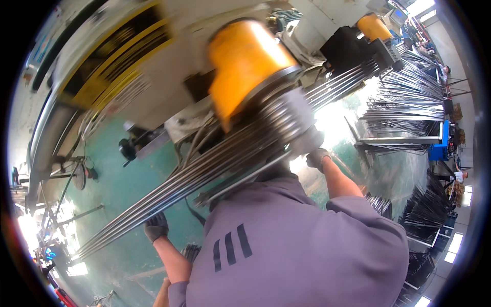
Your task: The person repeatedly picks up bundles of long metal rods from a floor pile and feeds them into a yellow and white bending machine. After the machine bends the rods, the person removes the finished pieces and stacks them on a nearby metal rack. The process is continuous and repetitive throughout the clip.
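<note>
A row of long metal rods [169, 197] slants from the lower left up into the yellow-topped machine [250, 61]. My left hand [156, 227], in a dark grey glove, is at the rods' near side toward their left end; its fingers look closed around the lower edge, partly hidden. At the machine's near right side, my right hand [318, 157], gloved in grey, has curled fingers beside a light metal block [302, 115]. What those fingers hold, if anything, is hidden. A lone bar [245, 179] runs close before my waist. The machine head and block are blurred.
Farther right, a second machine with a yellow top [375, 26] has rods running into it. Stacks of rods [409, 102] lie on a metal rack, with a blue bin [439, 140] beside it. A yellow-and-black frame [120, 51] is at upper left; the floor is green [110, 184].
</note>
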A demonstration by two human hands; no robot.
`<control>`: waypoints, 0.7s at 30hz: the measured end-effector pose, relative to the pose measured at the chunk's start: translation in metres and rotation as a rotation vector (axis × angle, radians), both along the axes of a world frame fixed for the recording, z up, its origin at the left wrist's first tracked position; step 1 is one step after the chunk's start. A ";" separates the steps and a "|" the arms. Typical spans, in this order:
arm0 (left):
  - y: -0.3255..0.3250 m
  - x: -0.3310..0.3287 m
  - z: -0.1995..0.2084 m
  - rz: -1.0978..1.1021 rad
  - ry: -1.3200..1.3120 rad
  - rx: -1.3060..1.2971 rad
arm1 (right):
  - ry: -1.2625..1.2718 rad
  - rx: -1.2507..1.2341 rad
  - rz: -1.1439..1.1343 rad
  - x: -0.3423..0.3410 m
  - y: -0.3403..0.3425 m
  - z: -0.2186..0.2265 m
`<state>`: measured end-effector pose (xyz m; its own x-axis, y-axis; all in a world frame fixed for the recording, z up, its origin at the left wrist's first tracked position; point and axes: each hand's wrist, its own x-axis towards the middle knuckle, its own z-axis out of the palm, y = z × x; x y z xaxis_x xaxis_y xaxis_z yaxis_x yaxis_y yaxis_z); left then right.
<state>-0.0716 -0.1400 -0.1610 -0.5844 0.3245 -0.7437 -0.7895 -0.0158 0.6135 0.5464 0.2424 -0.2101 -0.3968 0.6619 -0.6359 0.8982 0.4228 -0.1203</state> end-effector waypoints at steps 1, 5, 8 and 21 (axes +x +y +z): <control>0.010 0.025 -0.002 -0.068 0.014 -0.057 | -0.061 0.133 0.236 0.006 0.014 0.000; 0.054 0.103 -0.013 -1.027 0.412 -0.766 | 1.086 -0.384 -0.792 0.113 0.105 -0.112; 0.080 0.185 0.014 -1.825 0.744 -1.017 | 1.225 -0.062 -0.276 0.153 0.141 -0.147; 0.227 0.296 0.022 -2.363 1.765 -0.857 | -0.058 -0.095 -0.001 0.146 0.020 -0.012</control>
